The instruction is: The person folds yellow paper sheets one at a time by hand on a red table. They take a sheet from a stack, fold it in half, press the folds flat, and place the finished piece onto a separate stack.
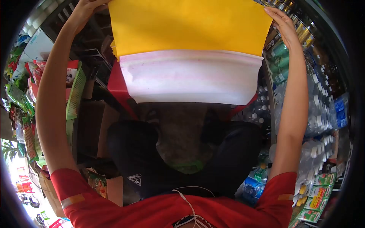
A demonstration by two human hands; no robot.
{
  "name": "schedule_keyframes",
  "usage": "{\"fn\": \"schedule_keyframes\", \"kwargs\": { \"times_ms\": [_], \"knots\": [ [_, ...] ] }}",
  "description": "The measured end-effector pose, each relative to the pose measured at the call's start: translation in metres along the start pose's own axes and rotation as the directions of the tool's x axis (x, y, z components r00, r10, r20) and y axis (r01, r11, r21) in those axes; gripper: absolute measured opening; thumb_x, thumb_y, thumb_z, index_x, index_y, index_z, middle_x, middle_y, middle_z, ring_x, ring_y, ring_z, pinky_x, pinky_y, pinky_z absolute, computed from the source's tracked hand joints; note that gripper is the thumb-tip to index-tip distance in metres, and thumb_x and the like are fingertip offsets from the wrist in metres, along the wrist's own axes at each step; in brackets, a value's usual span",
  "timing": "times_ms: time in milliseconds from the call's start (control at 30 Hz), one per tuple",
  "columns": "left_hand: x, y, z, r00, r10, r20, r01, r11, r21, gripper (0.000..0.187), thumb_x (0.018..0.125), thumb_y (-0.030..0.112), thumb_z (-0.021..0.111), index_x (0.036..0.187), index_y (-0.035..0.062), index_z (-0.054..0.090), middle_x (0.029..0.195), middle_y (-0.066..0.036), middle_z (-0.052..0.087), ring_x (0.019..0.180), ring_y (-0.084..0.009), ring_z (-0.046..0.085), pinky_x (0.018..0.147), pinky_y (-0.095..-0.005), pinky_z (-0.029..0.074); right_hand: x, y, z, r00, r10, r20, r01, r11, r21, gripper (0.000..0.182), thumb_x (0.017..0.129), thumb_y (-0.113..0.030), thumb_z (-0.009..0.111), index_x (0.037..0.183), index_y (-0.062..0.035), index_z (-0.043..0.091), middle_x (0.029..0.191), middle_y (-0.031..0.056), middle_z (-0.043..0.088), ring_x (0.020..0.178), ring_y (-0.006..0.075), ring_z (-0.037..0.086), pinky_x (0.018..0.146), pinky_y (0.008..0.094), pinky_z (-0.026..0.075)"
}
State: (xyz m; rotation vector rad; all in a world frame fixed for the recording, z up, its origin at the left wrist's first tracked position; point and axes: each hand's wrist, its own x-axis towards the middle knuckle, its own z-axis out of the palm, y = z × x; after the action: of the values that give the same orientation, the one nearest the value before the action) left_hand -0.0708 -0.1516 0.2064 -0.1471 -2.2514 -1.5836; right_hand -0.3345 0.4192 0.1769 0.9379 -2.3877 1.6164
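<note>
Yellow sheet is held up at the far side of the view, spread wide between both raised arms, and it seems to be stretched flat so that its whole face shows. The left hand grasps its upper left corner, fingers curled over the edge, and the right hand pinches the upper right edge, fingers lying along it. Below the yellow hangs a white flap with faint pink streaks, its top edge touching the sheet's lower edge; whether it is part of the same piece or a 2nd layer behind it, I cannot tell. A few more yellow edges peek out at the left, so this looks like a stack held together. Just behind the flap stands something red, perhaps a stool or table, mostly hidden. Near the camera are the person's black trousers and red shirt, with a thin white cord across it. On the right, shelves hold cans and water bottles; on the left hang snack packets and a green basket stands on edge.
</note>
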Motion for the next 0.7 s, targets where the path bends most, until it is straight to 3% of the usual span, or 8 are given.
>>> {"fn": "schedule_keyframes", "kwargs": {
  "times_ms": [133,233,267,367,433,533,633,700],
  "knots": [
    [0.011,-0.008,0.016,0.99,0.086,-0.109,-0.068,0.986,0.153,0.018,0.096,0.007,0.074,0.113,0.0018,0.072,0.099,-0.006,0.075,0.088,-0.0142,0.072,0.079,-0.0265,0.057,0.021,0.016,0.002,0.998,-0.063,0.011,0.064,0.997,-0.039,0.028,0.098,-0.033,0.074,0.121,-0.0152,0.077,0.116,-0.0035,0.074,0.112,0.0073,0.064,0.099,0.0274,0.046],
    [0.017,-0.022,0.018,0.968,0.237,-0.083,-0.225,0.966,0.129,0.021,0.096,0.004,0.073,0.116,-0.0014,0.071,0.095,-0.006,0.075,0.086,-0.0133,0.072,0.079,-0.0264,0.057,-0.018,-0.062,0.071,0.942,-0.012,-0.335,-0.042,0.987,-0.154,0.019,0.094,-0.015,0.078,0.108,-0.0019,0.076,0.103,0.0101,0.075,0.102,0.0187,0.069,0.088,0.0342,0.053],
    [0.01,-0.02,0.022,0.962,0.27,-0.044,-0.24,0.91,0.338,0.022,0.096,0.0,0.071,0.117,-0.004,0.071,0.095,-0.006,0.074,0.085,-0.0117,0.07,0.077,-0.0263,0.057,-0.028,-0.068,0.079,0.947,-0.006,-0.32,-0.054,0.983,-0.177,0.024,0.093,-0.011,0.077,0.116,-0.004,0.072,0.117,0.0107,0.07,0.116,0.0248,0.064,0.101,0.04,0.048],
    [-0.022,-0.019,0.047,0.988,0.154,0.027,-0.153,0.915,0.372,0.024,0.093,-0.002,0.07,0.116,-0.0045,0.071,0.095,-0.006,0.073,0.083,-0.0105,0.068,0.075,-0.0262,0.056,-0.016,0.016,0.042,0.964,-0.241,-0.11,0.211,0.949,-0.235,0.027,0.097,-0.028,0.075,0.12,-0.0128,0.077,0.119,-0.0008,0.074,0.117,0.0095,0.065,0.103,0.0279,0.047],
    [-0.039,-0.022,0.068,0.991,0.134,0.024,-0.116,0.74,0.662,0.038,0.083,-0.002,0.074,0.121,0.0,0.071,0.094,-0.007,0.072,0.083,-0.0139,0.068,0.076,-0.0273,0.056,-0.036,0.022,0.055,0.976,-0.192,-0.099,0.171,0.967,-0.19,0.024,0.099,-0.021,0.074,0.12,-0.0096,0.077,0.12,0.0015,0.075,0.117,0.0113,0.067,0.101,0.0256,0.049],
    [-0.041,-0.044,0.098,0.942,0.209,0.261,-0.335,0.601,0.726,0.062,0.076,0.007,0.083,0.135,0.0092,0.065,0.117,-0.015,0.067,0.106,-0.0286,0.066,0.09,-0.0382,0.054,-0.056,0.029,0.069,0.99,-0.113,-0.079,0.105,0.99,-0.098,0.024,0.098,-0.02,0.074,0.12,-0.0086,0.076,0.118,0.0015,0.075,0.114,0.0112,0.068,0.099,0.0246,0.05],
    [-0.022,-0.072,0.138,0.742,0.471,0.476,-0.617,0.203,0.761,0.052,0.085,0.031,0.08,0.131,0.0116,0.067,0.12,-0.016,0.066,0.112,-0.0364,0.064,0.095,-0.0456,0.051,-0.066,0.029,0.072,0.984,-0.138,-0.114,0.124,0.985,-0.121,0.025,0.098,-0.019,0.074,0.12,-0.0082,0.076,0.118,0.0014,0.075,0.112,0.0111,0.068,0.098,0.0251,0.05],
    [-0.006,-0.065,0.165,0.804,0.429,0.411,-0.567,0.348,0.747,0.041,0.09,0.035,0.075,0.122,0.0097,0.071,0.113,-0.018,0.069,0.106,-0.0384,0.066,0.09,-0.0466,0.052,-0.071,0.025,0.068,0.974,-0.183,-0.134,0.157,0.97,-0.185,0.025,0.098,-0.018,0.074,0.121,-0.008,0.075,0.118,0.0013,0.075,0.112,0.0108,0.068,0.098,0.0253,0.05]
  ]
}}
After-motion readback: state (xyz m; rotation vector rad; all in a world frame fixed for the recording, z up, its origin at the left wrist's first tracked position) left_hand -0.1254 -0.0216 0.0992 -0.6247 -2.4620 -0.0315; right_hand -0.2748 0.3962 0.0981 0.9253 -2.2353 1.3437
